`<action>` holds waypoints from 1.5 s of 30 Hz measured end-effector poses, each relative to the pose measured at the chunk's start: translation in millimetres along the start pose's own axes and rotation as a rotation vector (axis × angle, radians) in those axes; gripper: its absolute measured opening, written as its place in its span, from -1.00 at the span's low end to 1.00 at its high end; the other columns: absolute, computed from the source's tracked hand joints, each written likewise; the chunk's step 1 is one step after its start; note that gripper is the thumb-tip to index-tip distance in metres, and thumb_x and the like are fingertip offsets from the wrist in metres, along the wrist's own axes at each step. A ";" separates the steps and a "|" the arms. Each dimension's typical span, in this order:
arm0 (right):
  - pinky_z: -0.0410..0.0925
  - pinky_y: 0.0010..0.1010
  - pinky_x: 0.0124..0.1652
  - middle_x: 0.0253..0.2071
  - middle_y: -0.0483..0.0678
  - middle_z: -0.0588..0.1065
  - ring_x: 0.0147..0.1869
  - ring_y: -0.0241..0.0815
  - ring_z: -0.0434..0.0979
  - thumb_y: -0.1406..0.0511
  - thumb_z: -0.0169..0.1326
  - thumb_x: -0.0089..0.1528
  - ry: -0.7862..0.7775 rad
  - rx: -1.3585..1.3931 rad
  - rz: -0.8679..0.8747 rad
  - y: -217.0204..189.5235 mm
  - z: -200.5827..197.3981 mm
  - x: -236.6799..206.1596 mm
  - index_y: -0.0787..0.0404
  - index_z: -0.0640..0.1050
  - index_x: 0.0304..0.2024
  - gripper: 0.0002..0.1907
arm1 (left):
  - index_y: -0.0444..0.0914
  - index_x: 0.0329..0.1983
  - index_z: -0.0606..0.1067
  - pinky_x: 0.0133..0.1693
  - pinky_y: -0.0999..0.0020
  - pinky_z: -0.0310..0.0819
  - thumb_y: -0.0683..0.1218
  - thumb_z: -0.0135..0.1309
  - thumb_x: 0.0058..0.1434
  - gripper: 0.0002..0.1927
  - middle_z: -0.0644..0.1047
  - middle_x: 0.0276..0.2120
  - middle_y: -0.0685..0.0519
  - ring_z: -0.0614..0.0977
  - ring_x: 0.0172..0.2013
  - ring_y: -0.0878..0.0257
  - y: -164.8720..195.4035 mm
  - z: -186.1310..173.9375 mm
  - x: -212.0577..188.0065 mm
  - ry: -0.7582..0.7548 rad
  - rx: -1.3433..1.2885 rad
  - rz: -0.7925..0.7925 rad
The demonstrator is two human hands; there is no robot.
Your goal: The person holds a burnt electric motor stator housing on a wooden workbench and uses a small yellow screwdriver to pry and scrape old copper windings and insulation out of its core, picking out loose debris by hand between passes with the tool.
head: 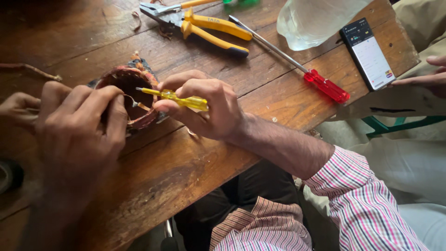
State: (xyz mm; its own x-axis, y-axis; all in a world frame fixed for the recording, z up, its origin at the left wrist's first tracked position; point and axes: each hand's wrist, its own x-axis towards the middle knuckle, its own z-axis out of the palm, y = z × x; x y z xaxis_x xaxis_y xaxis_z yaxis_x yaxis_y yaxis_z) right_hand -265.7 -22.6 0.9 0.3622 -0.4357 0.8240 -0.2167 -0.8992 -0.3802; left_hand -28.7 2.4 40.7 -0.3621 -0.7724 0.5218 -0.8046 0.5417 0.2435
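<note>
Wood fills most of your view: a worn brown table (pixel 195 162) of wide planks, scratched and grooved, its near edge running diagonally from lower left to upper right. At the far left edge a dark round object (pixel 7 175) is cut off; you cannot tell what it is. Your left hand (pixel 76 125) is curled over the left rim of the motor stator (pixel 132 95), fingers pressed together against it, with a short bent wire (pixel 131 101) showing just past the fingertips. The stator sits on the table left of centre, a round ring wrapped in reddish-brown winding with a dark hollow middle. Your right hand (pixel 204 109) pinches a small yellow-handled screwdriver (pixel 174 96) between thumb and fingers, its tip reaching over the stator's opening. Your right forearm crosses the table edge into a rolled striped sleeve (pixel 362 200).

Further back, near the top, lie yellow-handled pliers (pixel 209 28), and just right of them a long screwdriver with a red handle (pixel 325 86) lies slanted toward the right edge. A clear plastic bag (pixel 316 18) rests beyond its shaft. A smartphone (pixel 369 53) with a lit screen lies near the table's right corner, and another person's hand (pixel 427 74) touches its lower end. Below the table edge a green frame (pixel 395 124) and pale cloth show.
</note>
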 end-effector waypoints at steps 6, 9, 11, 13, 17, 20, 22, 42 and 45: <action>0.58 -0.38 -0.18 -0.11 0.22 0.55 -0.03 -0.04 0.68 0.34 0.22 0.39 0.003 -0.005 -0.008 4.4 2.0 -1.4 0.27 0.17 0.07 -0.53 | -0.26 -0.05 0.65 0.01 0.25 0.29 -0.11 0.24 0.48 -0.89 0.59 -0.25 0.04 0.46 -0.11 0.15 -13.2 17.0 -18.0 0.066 0.037 -0.059; 0.57 -0.41 -0.22 -0.11 0.22 0.55 -0.03 -0.04 0.69 0.34 0.22 0.39 -0.011 -0.012 -0.012 3.6 0.1 -3.3 0.27 0.17 0.07 -0.53 | -0.22 -0.08 0.64 0.19 0.09 0.10 -0.10 0.29 0.45 -0.90 0.57 -0.23 0.05 0.46 -0.05 0.12 -24.0 26.6 -29.1 0.127 0.088 -0.014; 0.58 -0.40 -0.21 -0.10 0.23 0.54 -0.01 -0.03 0.68 0.34 0.22 0.40 0.000 0.013 0.007 2.8 -0.2 -4.1 0.27 0.16 0.07 -0.53 | -0.16 -0.04 0.56 0.31 0.23 0.01 -0.08 0.14 0.45 -0.90 0.55 -0.15 0.11 0.43 -0.01 0.21 -29.1 30.6 -36.6 0.104 0.072 -0.041; 0.59 -0.40 -0.21 -0.11 0.22 0.54 0.00 -0.02 0.68 0.35 0.22 0.40 0.009 0.016 0.014 2.9 0.8 -3.8 0.27 0.16 0.07 -0.53 | -0.14 -0.02 0.51 0.35 0.28 -0.03 -0.07 0.07 0.45 -0.89 0.55 -0.09 0.14 0.42 0.02 0.24 -31.9 34.4 -39.4 0.104 0.023 -0.078; 0.59 -0.44 -0.23 -0.15 0.20 0.55 -0.04 -0.04 0.70 0.35 0.24 0.36 0.027 0.010 -0.013 5.3 4.5 -0.3 0.28 0.17 0.05 -0.52 | -0.17 0.00 0.48 0.35 0.18 0.01 -0.10 0.06 0.47 -0.89 0.55 -0.07 0.13 0.44 0.05 0.22 -26.1 32.6 -31.8 0.135 -0.099 -0.166; 0.58 -0.36 -0.19 -0.14 0.22 0.55 -0.05 0.00 0.69 0.36 0.27 0.34 0.032 -0.004 -0.024 5.2 2.3 1.2 0.29 0.19 0.04 -0.52 | -0.15 -0.08 0.50 0.25 0.09 0.17 -0.01 0.07 0.41 -0.86 0.57 -0.11 0.20 0.40 0.06 0.22 -14.5 20.4 -19.0 0.132 -0.380 -0.380; 0.57 -0.32 -0.18 -0.12 0.23 0.55 -0.04 0.02 0.68 0.38 0.27 0.34 0.032 -0.005 -0.011 3.3 -0.9 1.2 0.29 0.20 0.04 -0.52 | -0.17 -0.11 0.49 0.24 0.03 0.23 0.03 0.08 0.43 -0.81 0.56 -0.01 0.17 0.38 0.13 0.16 -7.9 14.7 -8.0 0.111 -0.520 -0.384; 0.58 -0.41 -0.26 -0.14 0.20 0.57 -0.05 -0.03 0.70 0.29 0.27 0.36 0.039 -0.020 -0.005 -0.2 -2.4 -0.8 0.28 0.25 0.02 -0.55 | -0.15 -0.04 0.60 0.40 0.07 0.17 -0.03 0.19 0.36 -0.83 0.47 0.30 -0.14 0.45 0.37 -0.02 -21.2 -2.2 9.2 -0.058 -0.272 -0.108; 0.59 -0.41 -0.24 -0.14 0.17 0.57 -0.03 -0.02 0.70 0.29 0.26 0.37 0.033 -0.017 -0.008 0.5 -1.3 -1.6 0.28 0.25 0.03 -0.56 | -0.18 -0.04 0.60 0.42 0.09 0.26 -0.05 0.23 0.42 -0.86 0.48 0.29 -0.14 0.46 0.40 0.00 -20.7 -0.6 8.0 -0.017 -0.275 -0.091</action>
State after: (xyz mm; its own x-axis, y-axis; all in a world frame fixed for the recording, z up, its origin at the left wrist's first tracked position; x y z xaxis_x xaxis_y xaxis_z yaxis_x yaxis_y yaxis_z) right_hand -267.6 -22.4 0.0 0.3343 -0.4262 0.8406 -0.2296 -0.9019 -0.3660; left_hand -14.6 -14.8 40.3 -0.3044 -0.8261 0.4743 -0.6769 0.5379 0.5024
